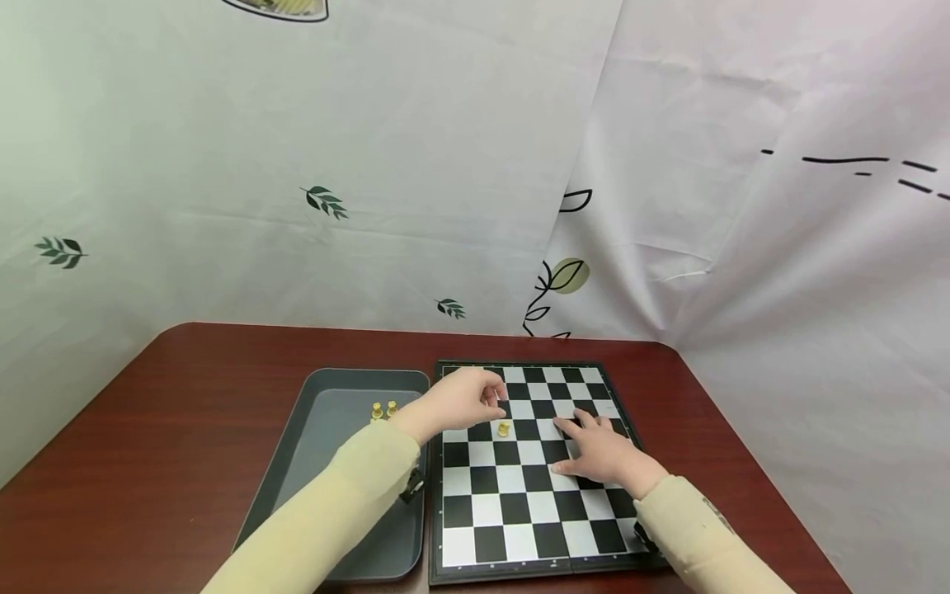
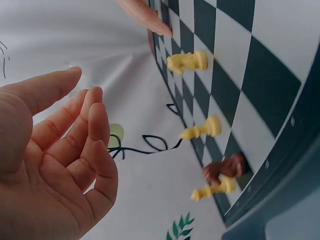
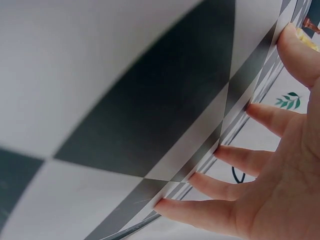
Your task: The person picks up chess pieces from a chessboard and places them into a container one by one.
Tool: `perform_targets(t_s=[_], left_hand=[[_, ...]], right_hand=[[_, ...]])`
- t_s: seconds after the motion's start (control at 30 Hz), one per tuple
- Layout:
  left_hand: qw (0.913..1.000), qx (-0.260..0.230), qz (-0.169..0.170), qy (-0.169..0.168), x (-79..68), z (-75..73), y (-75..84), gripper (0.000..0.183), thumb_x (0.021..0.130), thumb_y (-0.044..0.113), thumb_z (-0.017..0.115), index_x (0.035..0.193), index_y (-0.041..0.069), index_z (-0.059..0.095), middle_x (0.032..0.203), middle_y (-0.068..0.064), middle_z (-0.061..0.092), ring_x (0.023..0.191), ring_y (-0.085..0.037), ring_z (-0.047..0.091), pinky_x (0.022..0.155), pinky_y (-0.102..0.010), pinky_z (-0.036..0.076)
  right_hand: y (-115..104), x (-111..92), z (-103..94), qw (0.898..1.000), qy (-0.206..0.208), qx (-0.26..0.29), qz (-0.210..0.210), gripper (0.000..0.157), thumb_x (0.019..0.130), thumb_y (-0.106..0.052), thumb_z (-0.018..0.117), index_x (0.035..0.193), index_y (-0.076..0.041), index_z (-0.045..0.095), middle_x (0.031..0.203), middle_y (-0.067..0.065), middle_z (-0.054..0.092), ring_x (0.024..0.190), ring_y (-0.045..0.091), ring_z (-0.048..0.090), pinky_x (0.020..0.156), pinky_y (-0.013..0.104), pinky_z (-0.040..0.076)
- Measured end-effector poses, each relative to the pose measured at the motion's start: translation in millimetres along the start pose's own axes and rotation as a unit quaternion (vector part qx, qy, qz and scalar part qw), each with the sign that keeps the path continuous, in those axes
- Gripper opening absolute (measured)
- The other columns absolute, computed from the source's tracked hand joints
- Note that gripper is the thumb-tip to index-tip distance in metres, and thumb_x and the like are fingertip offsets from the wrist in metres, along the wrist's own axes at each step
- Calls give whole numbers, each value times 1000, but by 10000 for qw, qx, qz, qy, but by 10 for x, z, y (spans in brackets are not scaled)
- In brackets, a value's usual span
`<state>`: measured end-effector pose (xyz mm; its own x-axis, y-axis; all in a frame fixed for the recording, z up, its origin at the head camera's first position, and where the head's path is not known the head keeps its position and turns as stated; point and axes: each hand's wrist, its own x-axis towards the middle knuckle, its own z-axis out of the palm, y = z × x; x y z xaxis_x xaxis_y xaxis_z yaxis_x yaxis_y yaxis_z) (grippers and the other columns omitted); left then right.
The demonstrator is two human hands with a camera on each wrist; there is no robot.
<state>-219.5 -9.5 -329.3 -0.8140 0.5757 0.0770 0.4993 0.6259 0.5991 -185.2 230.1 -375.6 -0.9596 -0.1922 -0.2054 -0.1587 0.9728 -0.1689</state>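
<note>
Black-and-white checkered chessboard [image 1: 529, 478], yellow chess pieces [image 2: 201, 128], one brown piece [image 2: 224, 168], grey tray [image 1: 326, 425], reddish-brown table [image 1: 148, 429]

Left sleeve [image 1: 319, 507]: long, pale yellow, plain cloth, loose cut, soft folds, fuller near wrist. Right sleeve [image 1: 701, 532]: long too, reads paler, more cream; light creases, rounded cuff edge [image 1: 655, 495]. Small greyish mark [image 1: 717, 516] on right sleeve's outer side, too small to make out. Left unit [image 1: 412, 485]: small, black, boxy, at wrist under sleeve end. Right unit [image 1: 644, 536]: black too, mostly hidden by sleeve. Left hand [image 1: 462, 399] bare, right hand [image 1: 603, 454] bare, fingers slim, tapered.
</note>
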Motion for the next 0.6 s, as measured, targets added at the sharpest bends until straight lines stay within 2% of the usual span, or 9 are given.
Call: perform_targets(t_s=[0.3, 0.6], left_hand=[[9996, -93, -207, -195, 162, 185, -43, 18, 85, 15, 70, 98, 4, 67, 70, 3, 57, 61, -10, 49, 58, -24, 41], [9984, 124, -372, -402, 227, 242, -67, 11, 83, 14, 71, 89, 7, 66, 65, 3, 54, 58, -10, 46, 57, -24, 38]], right_hand=[[-5, 16, 6, 10000, -44, -2, 66, 73, 76, -47, 74, 137, -13, 50, 144, 23, 37, 127, 48, 36, 89, 65, 39], [-2, 5, 2, 10000, -30, 12, 70, 73, 76, -46, 74, 137, -13, 50, 144, 23, 37, 127, 48, 36, 90, 65, 39]])
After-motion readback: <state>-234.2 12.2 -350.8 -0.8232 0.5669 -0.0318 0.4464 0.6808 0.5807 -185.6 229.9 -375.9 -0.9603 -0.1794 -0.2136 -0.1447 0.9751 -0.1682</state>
